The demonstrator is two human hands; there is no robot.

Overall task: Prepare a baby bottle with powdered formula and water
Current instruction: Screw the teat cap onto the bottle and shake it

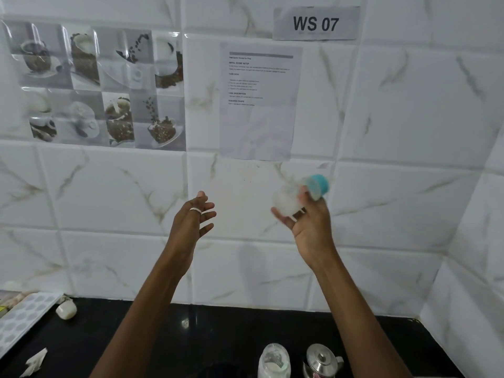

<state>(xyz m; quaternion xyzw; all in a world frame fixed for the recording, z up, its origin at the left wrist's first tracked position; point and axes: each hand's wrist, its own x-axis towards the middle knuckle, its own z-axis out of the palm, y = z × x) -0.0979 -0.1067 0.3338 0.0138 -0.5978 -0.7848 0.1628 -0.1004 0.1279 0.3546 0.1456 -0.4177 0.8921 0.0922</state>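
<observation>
My right hand (309, 226) is raised in front of the tiled wall and grips a baby bottle (290, 199) with a teal cap, tilted up to the right. The bottle is blurred by motion and its body looks milky white. My left hand (195, 219) is raised beside it, about a forearm's width to the left, fingers spread and holding nothing; a ring shows on one finger. On the black counter below stand a clear jar with white powder (273, 360) and a steel kettle (321, 360), both near the bottom edge.
At the counter's left end lie a grey dotted tray (19, 320), a small white container (66, 309) and a crumpled scrap of paper (35, 361). Taped to the wall are a printed sheet (259, 102) and a "WS 07" sign (316, 23). A side wall closes in on the right.
</observation>
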